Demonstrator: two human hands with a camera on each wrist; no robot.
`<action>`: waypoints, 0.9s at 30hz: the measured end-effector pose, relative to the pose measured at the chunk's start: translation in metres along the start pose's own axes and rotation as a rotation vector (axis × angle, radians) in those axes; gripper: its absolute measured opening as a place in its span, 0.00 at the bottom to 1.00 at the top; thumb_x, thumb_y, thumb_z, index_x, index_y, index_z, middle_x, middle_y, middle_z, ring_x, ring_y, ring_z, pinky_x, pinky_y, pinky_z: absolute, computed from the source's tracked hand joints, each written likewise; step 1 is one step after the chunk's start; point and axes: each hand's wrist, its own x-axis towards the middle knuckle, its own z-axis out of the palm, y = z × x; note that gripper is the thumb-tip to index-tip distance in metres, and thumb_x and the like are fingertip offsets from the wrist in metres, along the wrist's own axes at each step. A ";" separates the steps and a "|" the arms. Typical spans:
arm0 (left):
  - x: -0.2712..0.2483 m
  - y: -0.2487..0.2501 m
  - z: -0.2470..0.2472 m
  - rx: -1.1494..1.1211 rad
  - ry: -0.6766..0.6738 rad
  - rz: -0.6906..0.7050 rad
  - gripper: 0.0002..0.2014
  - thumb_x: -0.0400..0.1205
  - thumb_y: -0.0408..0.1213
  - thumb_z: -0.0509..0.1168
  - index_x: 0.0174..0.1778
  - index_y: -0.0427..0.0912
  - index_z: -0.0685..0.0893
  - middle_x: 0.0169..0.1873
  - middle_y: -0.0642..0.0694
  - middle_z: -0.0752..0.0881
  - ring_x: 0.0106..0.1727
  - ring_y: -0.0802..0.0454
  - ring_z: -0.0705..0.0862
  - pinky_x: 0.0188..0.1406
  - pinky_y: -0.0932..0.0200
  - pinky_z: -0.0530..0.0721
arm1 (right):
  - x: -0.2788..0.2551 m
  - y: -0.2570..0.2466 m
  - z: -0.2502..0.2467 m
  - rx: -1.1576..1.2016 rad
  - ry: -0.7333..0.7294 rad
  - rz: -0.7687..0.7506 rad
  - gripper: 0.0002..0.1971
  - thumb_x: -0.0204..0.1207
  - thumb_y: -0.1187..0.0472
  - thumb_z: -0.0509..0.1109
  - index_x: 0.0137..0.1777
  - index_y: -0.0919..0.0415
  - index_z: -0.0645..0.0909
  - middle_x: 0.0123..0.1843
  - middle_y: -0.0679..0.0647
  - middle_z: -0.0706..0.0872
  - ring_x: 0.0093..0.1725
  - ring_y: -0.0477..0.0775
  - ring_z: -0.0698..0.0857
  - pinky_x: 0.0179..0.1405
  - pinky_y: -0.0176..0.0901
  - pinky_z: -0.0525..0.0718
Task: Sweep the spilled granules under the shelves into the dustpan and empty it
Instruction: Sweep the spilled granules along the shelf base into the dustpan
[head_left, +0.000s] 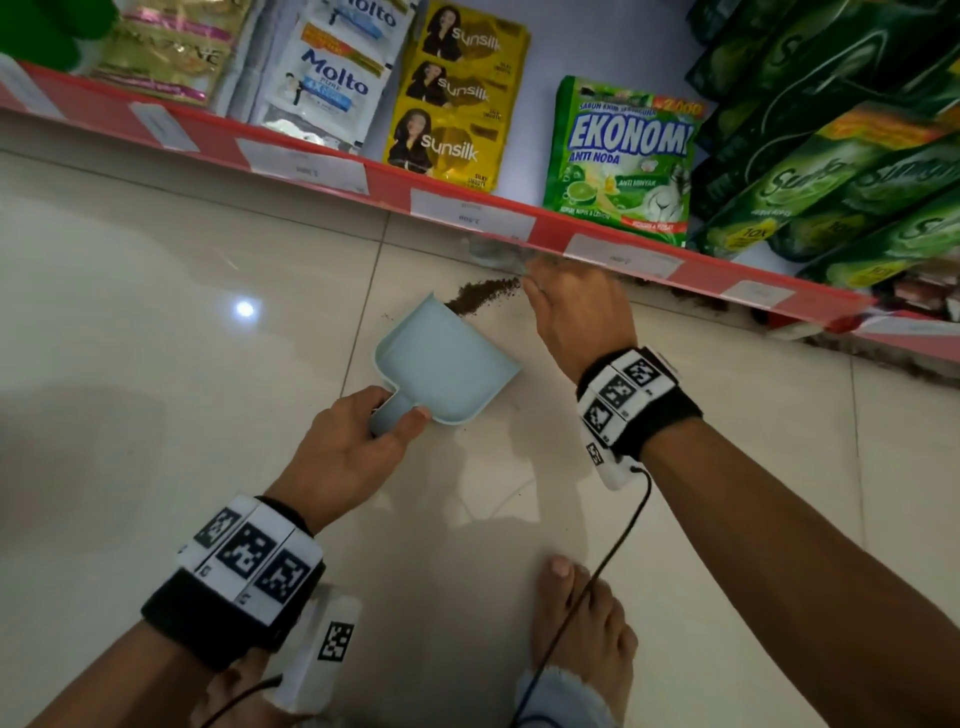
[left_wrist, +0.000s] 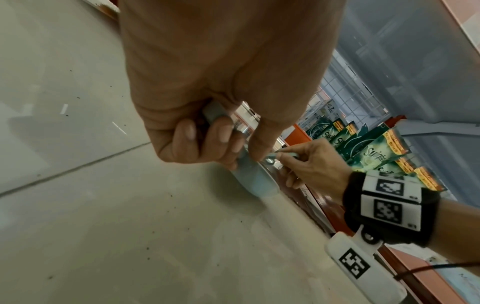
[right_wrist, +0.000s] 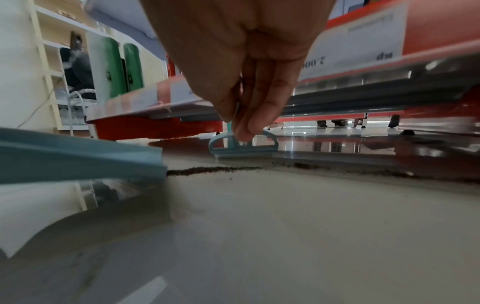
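Two hands worked low on the tiled floor (head_left: 156, 312): the left hand (head_left: 348, 447) had its fingers curled round the stubby handle of the pale blue dustpan (head_left: 447, 364), which lay flat with its open mouth toward the shelf (head_left: 467, 208). Just beyond that mouth lay a dark streak of granules (head_left: 483, 296), more scattered along the shelf's foot. Farther right, the right hand (head_left: 576, 317) pinched the thin handle of a small teal brush (right_wrist: 244, 148), its head on the floor under the shelf edge.

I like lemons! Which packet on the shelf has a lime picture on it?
The bright green Ekonomi packet, standing right of the yellow Sunsilk sachets. A cut lime shows near its bottom; the others show none.
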 end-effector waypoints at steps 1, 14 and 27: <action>-0.001 0.001 0.001 0.002 0.008 0.000 0.17 0.83 0.52 0.67 0.35 0.43 0.78 0.26 0.53 0.77 0.28 0.56 0.75 0.28 0.61 0.69 | -0.004 0.000 0.001 0.009 -0.055 -0.034 0.16 0.88 0.56 0.57 0.70 0.59 0.78 0.52 0.61 0.89 0.50 0.65 0.87 0.48 0.52 0.84; -0.009 0.008 0.014 -0.026 -0.050 0.046 0.18 0.83 0.51 0.67 0.31 0.47 0.74 0.24 0.52 0.76 0.26 0.54 0.74 0.28 0.58 0.69 | 0.002 -0.003 -0.015 0.063 0.002 -0.068 0.16 0.87 0.57 0.58 0.71 0.57 0.80 0.65 0.58 0.87 0.60 0.65 0.86 0.55 0.55 0.84; -0.001 0.012 0.021 -0.001 -0.069 0.048 0.18 0.83 0.51 0.66 0.31 0.47 0.73 0.25 0.52 0.76 0.28 0.53 0.75 0.30 0.57 0.70 | -0.036 0.055 -0.007 0.021 0.134 0.088 0.15 0.85 0.55 0.63 0.61 0.63 0.85 0.51 0.66 0.91 0.49 0.69 0.88 0.46 0.54 0.84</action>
